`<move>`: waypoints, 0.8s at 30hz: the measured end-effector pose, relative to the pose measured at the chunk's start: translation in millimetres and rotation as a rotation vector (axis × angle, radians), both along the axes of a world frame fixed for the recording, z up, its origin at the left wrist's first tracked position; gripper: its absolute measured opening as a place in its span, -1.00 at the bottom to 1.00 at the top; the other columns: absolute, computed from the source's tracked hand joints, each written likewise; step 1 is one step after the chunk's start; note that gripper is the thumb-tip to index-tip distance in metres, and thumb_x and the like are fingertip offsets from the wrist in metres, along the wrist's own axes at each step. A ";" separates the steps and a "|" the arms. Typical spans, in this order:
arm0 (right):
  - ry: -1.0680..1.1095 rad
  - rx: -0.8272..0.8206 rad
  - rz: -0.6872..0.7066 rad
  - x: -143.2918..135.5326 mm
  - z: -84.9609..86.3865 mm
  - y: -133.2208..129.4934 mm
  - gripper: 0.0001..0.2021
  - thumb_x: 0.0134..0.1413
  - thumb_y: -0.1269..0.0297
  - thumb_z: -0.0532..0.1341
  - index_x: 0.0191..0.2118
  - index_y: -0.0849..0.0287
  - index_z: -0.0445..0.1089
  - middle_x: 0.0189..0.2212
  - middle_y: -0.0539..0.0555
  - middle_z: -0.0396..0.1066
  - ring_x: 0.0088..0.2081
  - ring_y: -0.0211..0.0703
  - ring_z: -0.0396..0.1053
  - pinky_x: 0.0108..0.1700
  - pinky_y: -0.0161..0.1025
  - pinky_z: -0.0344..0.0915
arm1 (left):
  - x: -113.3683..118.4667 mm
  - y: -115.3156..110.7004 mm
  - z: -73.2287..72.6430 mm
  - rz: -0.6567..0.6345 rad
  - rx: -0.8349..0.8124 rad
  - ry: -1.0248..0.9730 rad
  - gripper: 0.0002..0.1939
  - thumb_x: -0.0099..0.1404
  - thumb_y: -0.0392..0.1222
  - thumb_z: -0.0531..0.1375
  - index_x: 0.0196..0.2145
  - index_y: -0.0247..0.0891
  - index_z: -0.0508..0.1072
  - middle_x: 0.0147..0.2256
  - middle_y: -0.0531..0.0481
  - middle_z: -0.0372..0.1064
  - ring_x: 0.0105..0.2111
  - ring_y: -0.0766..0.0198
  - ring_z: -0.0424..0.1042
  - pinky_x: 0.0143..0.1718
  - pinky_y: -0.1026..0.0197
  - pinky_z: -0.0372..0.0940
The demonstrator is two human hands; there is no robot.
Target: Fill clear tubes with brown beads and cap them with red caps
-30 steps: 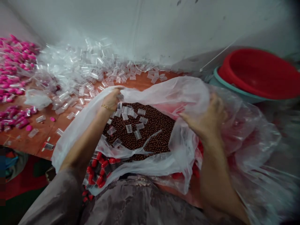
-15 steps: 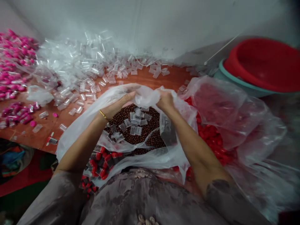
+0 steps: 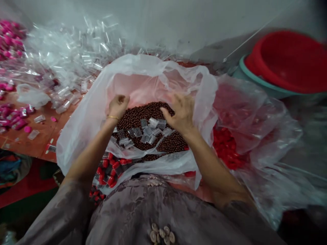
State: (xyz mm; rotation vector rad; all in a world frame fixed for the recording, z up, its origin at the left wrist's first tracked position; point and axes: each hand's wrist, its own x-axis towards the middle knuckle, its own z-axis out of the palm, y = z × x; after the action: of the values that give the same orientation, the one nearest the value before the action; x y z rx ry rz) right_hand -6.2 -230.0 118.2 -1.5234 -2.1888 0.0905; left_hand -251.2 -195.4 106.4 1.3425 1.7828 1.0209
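Note:
A large whitish plastic bag (image 3: 135,63) lies wide open in front of me, its far side raised. Inside it is a heap of small brown balls (image 3: 143,110), with several small clear plastic tubes (image 3: 150,131) on top. My left hand (image 3: 119,107), a gold bangle at its wrist, is over the left part of the heap with fingers curled; what they hold, if anything, is hidden. Over the right part my right hand (image 3: 181,112) is open, thumb apart from the fingers, somewhat blurred, near the bag's right wall.
Red-capped clear containers (image 3: 112,170) lie by the bag's near left. Clear tubes (image 3: 68,61) are piled at the back left beside pink-capped containers (image 3: 19,115). At right are red pieces (image 3: 227,146), a crumpled clear bag (image 3: 265,126) and a red basin (image 3: 288,61) on a light blue one (image 3: 260,81).
Both hands have let go of the bunched far rim and come apart. The bag's far side has spread up and back. My right hand's fingers have opened.

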 end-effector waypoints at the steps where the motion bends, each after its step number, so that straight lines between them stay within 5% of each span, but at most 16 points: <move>1: -0.015 -0.071 0.074 3.7 -12.0 -14.7 -0.58 0.16 0.14 -0.05 0.10 0.13 0.18 0.03 0.16 0.25 0.06 0.01 0.15 0.08 0.01 0.00 | 4.7 -14.0 -11.6 -0.069 -0.021 0.144 -0.72 0.10 -0.01 0.15 -0.35 -0.29 0.42 -0.38 -0.05 0.42 -0.33 0.27 0.38 -0.25 0.28 0.26; 3: -0.054 -0.219 0.127 13.8 -41.2 -43.1 -0.66 0.17 0.20 -0.05 -0.04 0.15 0.33 -0.12 0.15 0.38 -0.07 -0.05 0.26 -0.01 -0.09 0.10 | 19.0 -43.4 -32.9 -0.304 -0.141 0.415 -0.77 0.11 -0.04 0.14 -0.42 -0.26 0.44 -0.38 -0.07 0.44 -0.31 0.22 0.40 -0.23 0.25 0.24; 5: -0.118 -0.307 -0.013 23.5 -70.7 -66.7 -0.66 0.13 0.18 0.01 -0.06 0.21 0.34 -0.14 0.21 0.38 -0.13 0.00 0.27 -0.09 -0.09 0.14 | 37.6 -67.4 -50.3 -0.473 -0.316 0.567 -0.72 0.14 0.02 0.11 -0.44 -0.23 0.47 -0.37 -0.10 0.46 -0.29 0.17 0.42 -0.24 0.24 0.24; 8: -0.176 -0.399 -0.195 26.6 -101.6 -90.3 -0.58 0.09 0.16 0.04 0.03 0.27 0.26 -0.11 0.26 0.35 -0.13 0.05 0.24 -0.14 -0.10 0.15 | 65.0 -84.7 -68.7 -0.475 -0.467 0.634 -0.58 0.14 0.18 0.05 -0.39 -0.22 0.48 -0.33 -0.15 0.47 -0.24 0.12 0.43 -0.27 0.24 0.24; 10: -0.175 -0.457 -0.194 19.2 -110.2 -98.9 -0.58 0.10 0.20 0.03 0.06 0.27 0.23 -0.10 0.26 0.34 -0.12 0.05 0.22 -0.13 -0.12 0.15 | 78.0 -85.9 -77.0 -0.401 -0.486 0.614 -0.52 0.11 0.23 0.05 -0.35 -0.23 0.48 -0.30 -0.17 0.47 -0.23 0.10 0.43 -0.29 0.23 0.24; 17: -0.057 -0.430 -0.271 19.8 -93.9 -119.4 -0.50 0.09 0.13 0.05 0.11 0.26 0.16 0.05 0.27 0.20 0.00 0.08 0.18 -0.03 -0.05 0.13 | 90.9 -74.4 -93.1 -0.251 -0.489 0.390 -0.54 0.07 0.18 0.12 -0.27 -0.26 0.46 -0.26 -0.12 0.47 -0.23 0.16 0.42 -0.27 0.25 0.22; 21: -0.092 -0.477 -0.023 55.6 -80.4 -156.1 -0.32 -0.12 -0.05 0.19 0.12 0.20 0.16 0.05 0.23 0.22 0.05 0.09 0.14 0.07 0.03 0.02 | 95.2 -73.4 -98.0 -0.262 -0.436 0.374 -0.54 0.03 0.17 0.16 -0.27 -0.25 0.45 -0.25 -0.11 0.46 -0.23 0.16 0.41 -0.27 0.24 0.22; 24: -0.210 -0.519 0.112 67.0 -80.7 -183.0 -0.28 -0.21 -0.01 0.26 0.12 0.15 0.15 0.08 0.22 0.19 0.11 0.14 0.07 0.13 0.15 -0.17 | 101.0 -74.7 -99.5 -0.289 -0.410 0.386 -0.61 0.01 0.11 0.20 -0.30 -0.25 0.45 -0.27 -0.08 0.45 -0.25 0.18 0.41 -0.28 0.25 0.21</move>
State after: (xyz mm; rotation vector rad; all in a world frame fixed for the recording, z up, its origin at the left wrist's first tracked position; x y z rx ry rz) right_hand 60.8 -413.0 37.5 -1.7352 -2.5531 0.6012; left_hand -150.2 -270.2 7.0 1.5367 1.8640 0.2298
